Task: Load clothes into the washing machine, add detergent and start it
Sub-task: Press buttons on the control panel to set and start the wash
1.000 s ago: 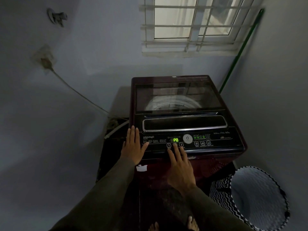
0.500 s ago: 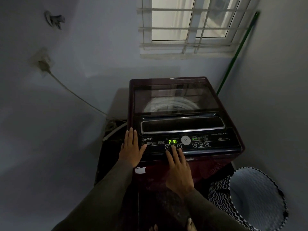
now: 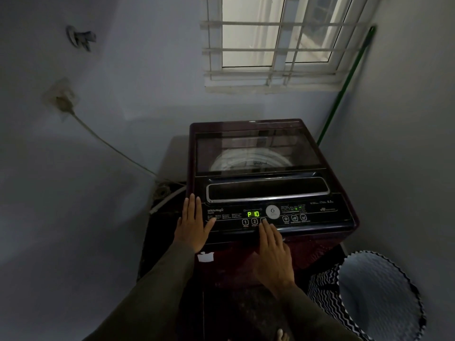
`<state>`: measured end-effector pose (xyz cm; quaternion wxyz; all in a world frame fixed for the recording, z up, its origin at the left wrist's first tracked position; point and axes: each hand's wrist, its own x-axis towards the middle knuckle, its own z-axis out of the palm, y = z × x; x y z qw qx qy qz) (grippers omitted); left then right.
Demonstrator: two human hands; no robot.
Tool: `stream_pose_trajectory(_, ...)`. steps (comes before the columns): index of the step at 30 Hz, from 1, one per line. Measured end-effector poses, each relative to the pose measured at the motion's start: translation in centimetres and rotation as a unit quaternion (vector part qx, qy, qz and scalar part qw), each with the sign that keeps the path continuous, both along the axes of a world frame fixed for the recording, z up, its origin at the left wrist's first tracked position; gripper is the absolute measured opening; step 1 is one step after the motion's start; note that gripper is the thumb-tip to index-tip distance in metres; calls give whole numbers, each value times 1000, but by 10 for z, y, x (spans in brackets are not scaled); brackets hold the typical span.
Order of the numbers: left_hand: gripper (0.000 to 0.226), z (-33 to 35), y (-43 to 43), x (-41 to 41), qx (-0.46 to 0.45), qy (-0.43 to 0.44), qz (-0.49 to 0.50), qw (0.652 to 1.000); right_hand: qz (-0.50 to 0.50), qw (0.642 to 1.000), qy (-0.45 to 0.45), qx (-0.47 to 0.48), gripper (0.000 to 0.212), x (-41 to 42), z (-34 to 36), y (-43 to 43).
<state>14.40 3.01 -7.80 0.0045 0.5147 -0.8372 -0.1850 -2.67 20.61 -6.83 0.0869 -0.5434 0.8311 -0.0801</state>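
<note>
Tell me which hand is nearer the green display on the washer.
Right. The right hand has a fingertip on the button row just below the display; the left hand lies flat on the control panel's left end, farther off to the side.

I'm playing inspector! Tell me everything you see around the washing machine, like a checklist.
Surface: washing machine, lid closed, drum showing through glass.
Job's things: display reads P 10; laundry basket beside machine, no clothes seen inside.
Clutter: nothing seen.
Hands: left hand flat on left end of control panel; right hand fingers straight, one fingertip pressing just right of button 2.
Cables: cord runs from wall socket down behind machine.
Surroundings: barred window, green pole in corner.
</note>
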Motion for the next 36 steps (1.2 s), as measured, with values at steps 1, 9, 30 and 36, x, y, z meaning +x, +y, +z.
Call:
stream_pose_trajectory(1, 85, 0, 0, 0, 0, 1, 1, 1000, -1, 1000, 3, 0, 89, -3, 0, 0)
stream_pose_trajectory(9, 85, -1, 0, -1, 2, 0, 2, 1000, -17, 999, -33, -11, 89, -4, 4, -8)
stream_pose_trajectory(30, 86, -2, -2, 0, 8, -3, -3, 1000, -21, 1000, 11, 13, 104, -9, -3, -12)
stream_pose_trajectory(36, 86, -1, -1, 0, 10, -3, -5, 1000, -19, 1000, 18, 17, 106, -8, -1, -11)
